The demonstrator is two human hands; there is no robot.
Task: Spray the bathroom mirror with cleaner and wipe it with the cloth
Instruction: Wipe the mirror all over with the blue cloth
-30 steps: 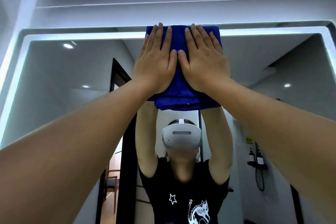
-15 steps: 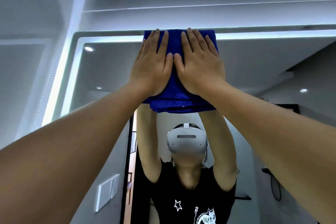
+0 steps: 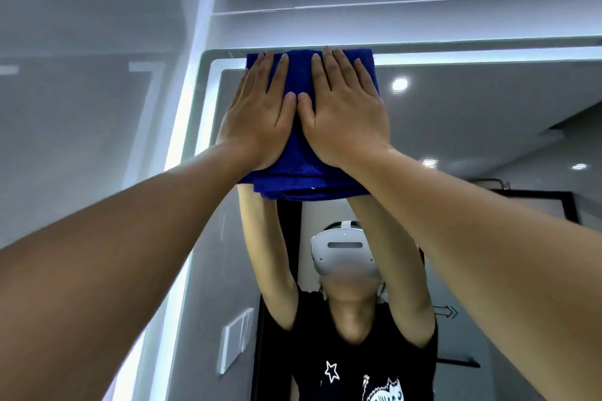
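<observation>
A folded blue cloth (image 3: 311, 127) is shown pressed flat against the bathroom mirror (image 3: 472, 127) at its upper left corner, its top edge level with the lit border strip (image 3: 488, 57). The left hand (image 3: 260, 120) and right hand (image 3: 345, 117) are laid side by side on it, fingers straight and spread, thumbs touching, so that pressure is presumably distributed evenly for wiping. No spray bottle is visible.

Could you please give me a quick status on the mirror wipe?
Left hand and right hand flat on blue cloth. Cloth pressed against mirror, top left corner. Nothing in the way.
</observation>
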